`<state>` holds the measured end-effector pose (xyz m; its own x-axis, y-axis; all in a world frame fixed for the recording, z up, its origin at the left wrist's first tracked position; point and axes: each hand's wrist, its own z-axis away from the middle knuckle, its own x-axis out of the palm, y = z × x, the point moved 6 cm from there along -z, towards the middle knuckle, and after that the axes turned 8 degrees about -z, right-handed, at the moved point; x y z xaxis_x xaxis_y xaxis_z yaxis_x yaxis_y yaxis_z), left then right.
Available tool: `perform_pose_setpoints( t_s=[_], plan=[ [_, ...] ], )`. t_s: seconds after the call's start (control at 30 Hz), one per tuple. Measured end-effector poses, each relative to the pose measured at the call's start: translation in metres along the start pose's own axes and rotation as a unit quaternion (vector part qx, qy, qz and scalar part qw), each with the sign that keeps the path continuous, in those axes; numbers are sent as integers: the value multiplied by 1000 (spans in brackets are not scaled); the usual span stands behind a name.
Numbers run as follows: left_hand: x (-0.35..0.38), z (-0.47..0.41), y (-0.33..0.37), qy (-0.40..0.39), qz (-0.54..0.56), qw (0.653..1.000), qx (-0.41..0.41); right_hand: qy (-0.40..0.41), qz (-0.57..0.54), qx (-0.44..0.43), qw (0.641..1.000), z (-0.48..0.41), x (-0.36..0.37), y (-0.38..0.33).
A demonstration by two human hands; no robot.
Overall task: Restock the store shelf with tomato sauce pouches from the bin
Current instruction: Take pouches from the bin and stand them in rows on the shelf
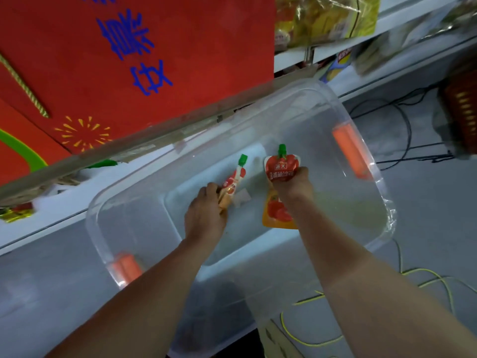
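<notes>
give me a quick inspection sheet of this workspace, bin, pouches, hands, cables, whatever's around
surface: pale floor under the bin; white shelf edge to the left
job's things: clear plastic bin with orange handles, empty apart from the two pouches in the hands; left pouch seen edge-on, right pouch face-on, both with green caps
clutter: nothing seen inside the bin
hands: left hand closed on the left pouch; right hand closed on the right pouch, both inside the bin
cables: black cable on the floor beyond the bin; yellow-green cable near the right arm
surroundings: red box with blue lettering on the shelf; snack bags above
</notes>
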<state>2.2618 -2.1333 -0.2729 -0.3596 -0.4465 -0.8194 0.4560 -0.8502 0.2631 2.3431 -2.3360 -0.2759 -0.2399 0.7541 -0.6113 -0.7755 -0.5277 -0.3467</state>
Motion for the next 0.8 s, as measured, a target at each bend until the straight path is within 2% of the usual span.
perform_pose_setpoints(
  t_s=[0.1, 0.2, 0.33, 0.43, 0.53, 0.6, 0.7, 0.8],
  plan=[
    [-13, 14, 1, 90, -77, 992, 32, 4, -33, 10, 999, 4, 1, 3],
    [0, 25, -4, 70, -135, 985, 81, -1, -42, 8, 999, 8, 3, 2],
    [9, 12, -13, 89, -109, 989, 33, -25, -38, 16, 999, 7, 7, 6],
    [11, -4, -15, 47, -105, 993, -5, -34, -35, 8, 999, 5, 8, 6],
    [12, -10, -11, -17, -89, 996, 12, -43, -59, -11, 997, 5, 8, 0],
    [10, -8, -10, -59, -44, 997, 7, -59, -96, -18, 993, 8, 4, -1],
    [-3, 3, -10, -91, 79, 992, -27, -101, -221, -23, 970, 28, -10, -5],
    [-27, 26, -8, -128, 239, 961, -47, -160, -317, -18, 935, 67, -26, -10]
  ],
)
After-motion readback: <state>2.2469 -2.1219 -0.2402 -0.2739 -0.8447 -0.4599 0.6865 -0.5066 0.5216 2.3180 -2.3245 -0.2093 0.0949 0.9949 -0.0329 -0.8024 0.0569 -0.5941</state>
